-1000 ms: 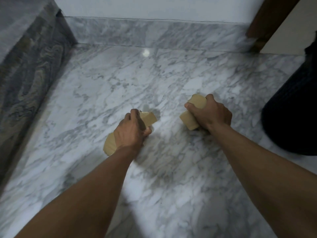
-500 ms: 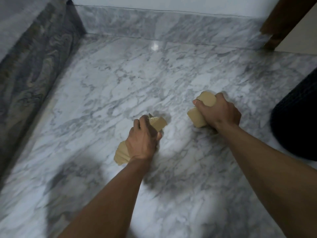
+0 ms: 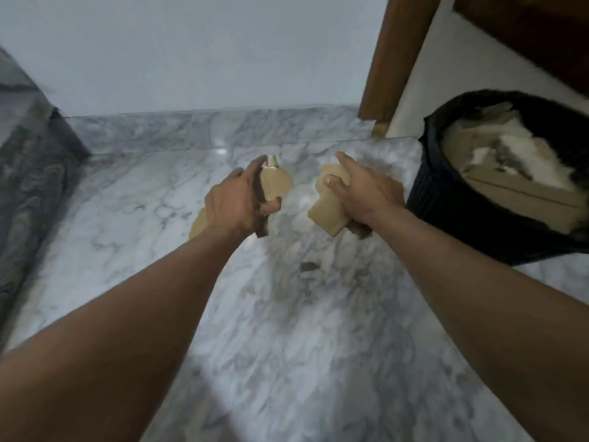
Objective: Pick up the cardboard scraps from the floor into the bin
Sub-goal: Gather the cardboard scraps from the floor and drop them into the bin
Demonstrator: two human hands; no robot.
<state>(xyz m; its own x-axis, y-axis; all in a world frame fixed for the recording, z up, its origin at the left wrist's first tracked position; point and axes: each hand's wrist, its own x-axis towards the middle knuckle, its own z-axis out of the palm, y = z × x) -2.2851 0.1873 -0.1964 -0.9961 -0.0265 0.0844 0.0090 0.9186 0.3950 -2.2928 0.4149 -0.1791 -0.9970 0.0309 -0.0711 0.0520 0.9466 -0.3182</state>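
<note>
My left hand [image 3: 237,202] grips a tan cardboard scrap [image 3: 275,185], held above the marble floor at the centre of the view. My right hand [image 3: 363,194] grips a second tan cardboard scrap [image 3: 328,212] just to the right of the first. The two scraps are apart. A black bin [image 3: 446,199] stands on the floor at the right, close beside my right hand. It holds cardboard and white paper.
The white-grey marble floor [image 3: 287,314] runs to a marble skirting and pale wall behind. A dark grey marbled block [image 3: 28,193] borders the left. A brown wooden door frame post [image 3: 392,59] rises behind the bin. A small dark speck [image 3: 307,266] lies on the floor.
Both hands have lifted their scraps off the floor. The view has tilted up and swung right, bringing the bin's open top into sight.
</note>
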